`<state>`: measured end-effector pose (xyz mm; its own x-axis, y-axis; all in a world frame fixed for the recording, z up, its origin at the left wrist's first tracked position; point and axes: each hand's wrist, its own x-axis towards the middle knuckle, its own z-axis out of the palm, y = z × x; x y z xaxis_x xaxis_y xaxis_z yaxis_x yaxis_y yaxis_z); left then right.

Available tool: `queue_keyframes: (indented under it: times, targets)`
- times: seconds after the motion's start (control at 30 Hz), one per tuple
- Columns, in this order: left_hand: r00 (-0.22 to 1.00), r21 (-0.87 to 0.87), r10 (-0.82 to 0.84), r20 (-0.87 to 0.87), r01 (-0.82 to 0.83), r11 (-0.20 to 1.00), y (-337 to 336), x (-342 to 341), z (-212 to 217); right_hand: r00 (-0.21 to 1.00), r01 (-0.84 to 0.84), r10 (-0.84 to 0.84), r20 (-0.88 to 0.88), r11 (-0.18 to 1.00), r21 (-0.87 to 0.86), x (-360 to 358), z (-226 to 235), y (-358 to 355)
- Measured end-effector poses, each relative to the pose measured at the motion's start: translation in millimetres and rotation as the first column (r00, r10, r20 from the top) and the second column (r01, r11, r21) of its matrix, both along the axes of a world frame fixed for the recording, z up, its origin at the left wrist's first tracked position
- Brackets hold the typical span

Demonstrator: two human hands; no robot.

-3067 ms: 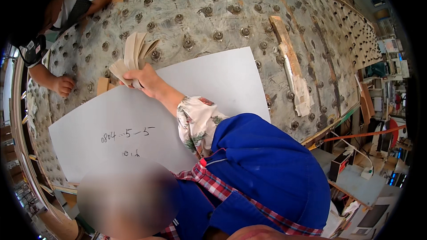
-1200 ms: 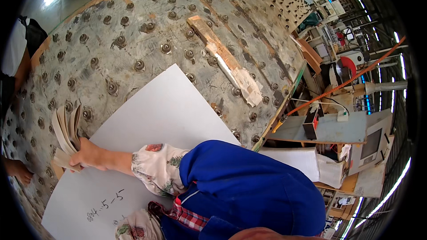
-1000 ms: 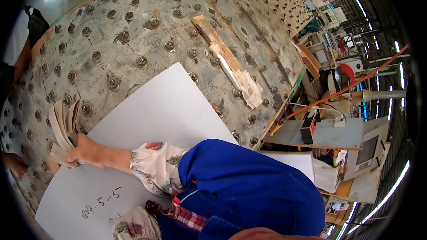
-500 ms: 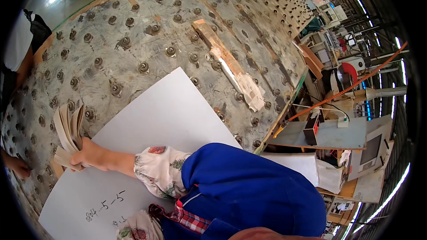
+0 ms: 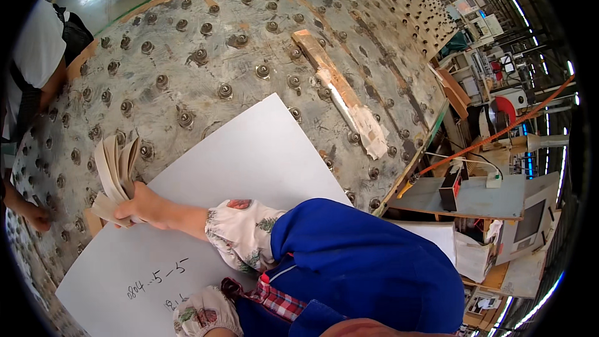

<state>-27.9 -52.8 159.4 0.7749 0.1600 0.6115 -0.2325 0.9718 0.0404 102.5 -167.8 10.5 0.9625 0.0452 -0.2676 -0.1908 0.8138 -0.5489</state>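
My right hand (image 5: 150,205) is closed around a bundle of beige folded strips (image 5: 112,168), perhaps paper or cloth; their loose ends fan out beyond my fingers. It is at the left edge of a large white sheet (image 5: 249,156), with its forearm reaching across the sheet. Dark handwriting marks the sheet's lower part. Near the lower edge, the floral sleeve cover (image 5: 206,313) of my left arm shows, but the left hand itself is out of the picture.
The sheet lies on a worn metal table (image 5: 187,87) studded with ball rollers. A taped wooden bar (image 5: 340,90) rests farther back. At the left edge is another person's hand (image 5: 36,217). An orange hose (image 5: 486,131) crosses the right side above a grey side table (image 5: 480,196).
The whole view has shifted, so the table and sheet appear farther right. More of the person at the left shows. My right hand still grips the beige bundle.
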Motion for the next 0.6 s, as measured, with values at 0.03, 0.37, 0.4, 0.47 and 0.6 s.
queue_keyframes:
  times: [0.03,0.37,0.4,0.47,0.6]
  targets:
    - [1.000,0.007,0.010,-0.005,-0.010,1.000,-0.6,0.2,-0.5,1.000,0.012,-0.012,0.002,1.000,0.024,-0.2,2.4,-0.1]
    - [0.995,0.011,0.045,-0.090,-0.044,0.999,4.0,6.6,-6.3,0.998,-0.061,0.061,0.027,0.998,0.018,2.3,9.5,-9.4]
    - [0.995,0.009,0.042,-0.095,-0.041,0.999,3.8,7.7,-6.3,0.999,-0.045,0.045,0.006,0.999,0.011,2.1,10.1,-9.9]
    - [0.994,0.009,0.036,-0.106,-0.035,0.999,5.7,9.9,-4.7,0.999,-0.036,0.036,0.009,0.999,0.039,1.6,10.5,-9.0]
    - [0.990,0.040,0.066,-0.128,-0.061,0.997,9.6,13.9,1.1,0.997,-0.073,0.073,-0.007,0.996,-0.046,3.7,0.7,-1.0]
